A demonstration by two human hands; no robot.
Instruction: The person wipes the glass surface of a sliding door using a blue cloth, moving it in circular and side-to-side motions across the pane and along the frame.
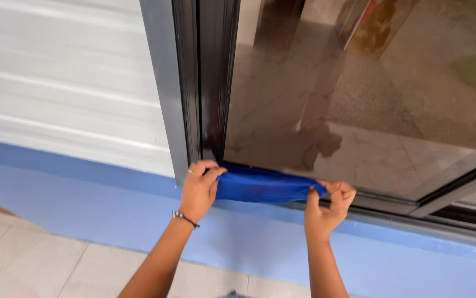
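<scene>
A tinted glass pane (370,94) in a dark window frame (207,77) is rising above both hands, over a blue wall band (83,193). The blue cloth (263,186) is lying stretched along the bottom track between them, the left hand (199,187) and right hand (329,205) each pinching an end. Keeping it taut and pressed into the groove is probably serving best.

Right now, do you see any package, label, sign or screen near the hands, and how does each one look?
None is in view: no package, label, sign or screen.
Near the hands there is only a blue cloth, stretched along the bottom of the dark window frame between the left hand and the right hand.
</scene>
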